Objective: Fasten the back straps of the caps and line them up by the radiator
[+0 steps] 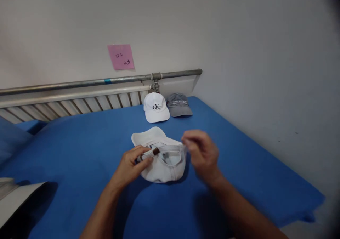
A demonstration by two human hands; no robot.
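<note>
A white baseball cap (163,171) lies on the blue cover in front of me, its brim pointing away to the left and its back opening facing me. My left hand (132,163) is closed at the cap's left side, with a small pale tube with a dark brown end (155,151) between thumb and fingers. What kind of thing the tube is, I cannot make out. Just off the cap's right edge is my right hand (202,154), raised and slightly blurred, its fingertips pinched together. Anything in that pinch is too small to see.
Behind stand a white cap with black letters (156,108) and a grey cap (179,105), side by side. A pale brimmed object (18,200) sits at the lower left. Metal pipe (127,79) and radiator (92,103) line the wall, below a pink note (120,57).
</note>
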